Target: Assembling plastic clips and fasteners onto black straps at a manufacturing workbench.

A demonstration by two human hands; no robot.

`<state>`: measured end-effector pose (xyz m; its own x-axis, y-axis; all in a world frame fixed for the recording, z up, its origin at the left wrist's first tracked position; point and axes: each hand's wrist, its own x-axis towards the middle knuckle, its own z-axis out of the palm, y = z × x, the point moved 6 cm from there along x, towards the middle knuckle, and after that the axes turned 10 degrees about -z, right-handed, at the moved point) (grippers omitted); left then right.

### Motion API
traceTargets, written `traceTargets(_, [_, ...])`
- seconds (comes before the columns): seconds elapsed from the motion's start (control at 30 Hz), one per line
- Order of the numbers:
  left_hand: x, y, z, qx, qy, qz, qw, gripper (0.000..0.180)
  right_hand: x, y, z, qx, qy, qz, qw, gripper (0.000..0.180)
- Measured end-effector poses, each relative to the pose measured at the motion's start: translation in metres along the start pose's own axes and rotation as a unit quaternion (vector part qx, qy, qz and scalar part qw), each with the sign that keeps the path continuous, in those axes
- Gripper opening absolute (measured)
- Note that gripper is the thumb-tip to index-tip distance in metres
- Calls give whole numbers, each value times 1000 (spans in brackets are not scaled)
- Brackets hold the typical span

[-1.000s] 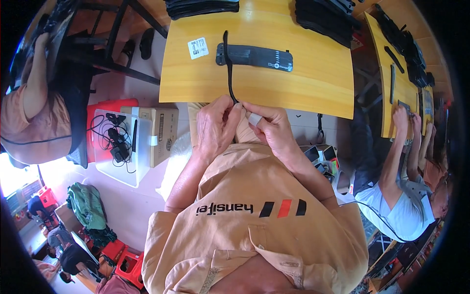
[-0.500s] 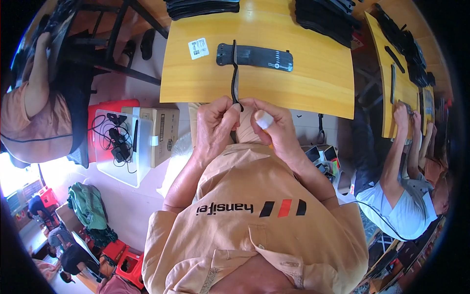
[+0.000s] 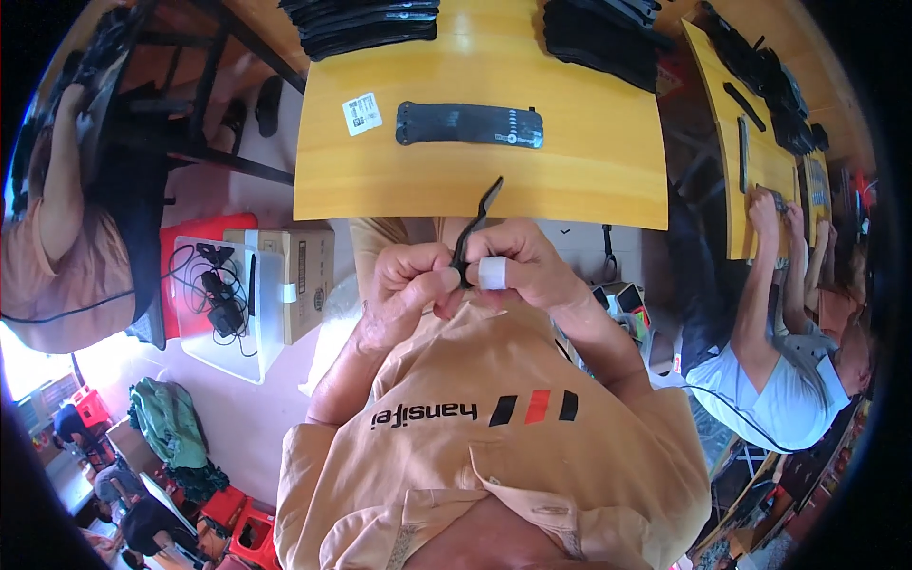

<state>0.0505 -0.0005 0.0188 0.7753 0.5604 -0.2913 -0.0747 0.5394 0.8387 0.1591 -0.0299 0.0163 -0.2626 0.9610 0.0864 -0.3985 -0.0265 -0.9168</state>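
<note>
Yellow wood makes up the surface (image 3: 570, 180), its far edge cut off by the frame, along with two stacks of black straps (image 3: 366, 24) there. A long flat black strap (image 3: 470, 124) lies across its middle beside a small white label (image 3: 362, 113). Below the near edge, both hands meet close to the chest. The left hand (image 3: 408, 290) and right hand (image 3: 522, 271) each keep a pinching grip on a thin black strip (image 3: 475, 228); its lower end is hidden between the fingers, its upper end pokes up over the surface's edge. White tape wraps one right finger.
</note>
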Motion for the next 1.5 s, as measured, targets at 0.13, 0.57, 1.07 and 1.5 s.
traceTargets(0.13, [-3,-3,8,-64,-52,-28,996,27,-9,15,5,266,31,28,963,19])
traceTargets(0.57, [-4,4,7,269,45,-25,962,32,-12,29,-2,204,61,23,977,18])
traceTargets(1.07, [-11,0,1,79,25,-72,994,30,-28,12,-3,165,221,51,960,26])
traceTargets(1.5, [-131,60,-185,-239,257,170,921,29,-145,-129,-184,133,406,-278,860,20])
